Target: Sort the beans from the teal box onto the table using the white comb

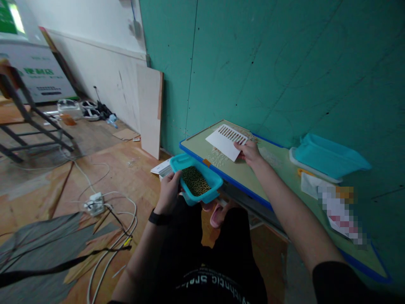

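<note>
Turquoise tub and white slotted card: we are holding one in each hand.
With our left hand we are gripping the tub by its left end, the thumb lying over the rim, and we are keeping it above our lap, just in front of the worktop by its near left corner; inside, dark green and paler beans are lying loose. With our right hand we are pinching the card's near right corner between our fingers, its row of slots facing the worktop's far edge; we cannot tell whether it is touching the surface. Pale grains are lying scattered beside it, and a turquoise basket is standing toward the far edge, well to the right.
</note>
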Demonstrator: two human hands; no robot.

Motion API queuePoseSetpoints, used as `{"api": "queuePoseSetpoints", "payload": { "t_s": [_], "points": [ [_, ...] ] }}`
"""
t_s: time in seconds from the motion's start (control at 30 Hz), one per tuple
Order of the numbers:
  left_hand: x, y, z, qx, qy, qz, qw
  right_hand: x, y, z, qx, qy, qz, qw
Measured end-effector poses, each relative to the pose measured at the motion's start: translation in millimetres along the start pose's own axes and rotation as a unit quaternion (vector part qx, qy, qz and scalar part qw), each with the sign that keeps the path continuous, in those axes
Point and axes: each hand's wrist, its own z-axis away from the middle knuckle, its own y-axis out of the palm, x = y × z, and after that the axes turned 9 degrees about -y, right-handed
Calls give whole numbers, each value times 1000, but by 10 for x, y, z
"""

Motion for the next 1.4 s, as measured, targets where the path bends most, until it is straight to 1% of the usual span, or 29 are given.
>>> {"api": "queuePoseSetpoints", "payload": {
  "t_s": [0.17, 0.27, 0.5, 0.67, 0.83, 1.03, 1.2, 1.4],
  "points": [
    [-17, -20, -85, -1, -1, -7, 1000, -28, 30, 7, 14, 3, -4, 1000],
    [-10, -39, -84, 22, -11, -6, 1000, -42, 56, 18, 27, 0, -10, 1000],
    [14, -31, 8, 48, -24, -17, 998, -53, 91, 101, 46, 2, -34, 998],
    [12, -9, 100, 66, -17, -23, 997, 8, 87, 157, 54, 10, -41, 998],
    [41, -14, 127, 59, -17, -26, 998, 55, 88, 171, 51, 28, -45, 997],
    [117, -38, 114, 54, -27, -18, 998, 30, 84, 139, 34, 24, -40, 998],
    [140, -11, 127, 41, -28, -10, 999, 27, 97, 150, 52, 28, -38, 998],
    [129, 2, 142, 47, -14, -18, 999, 24, 120, 169, 67, 22, -31, 997]
  ]
}}
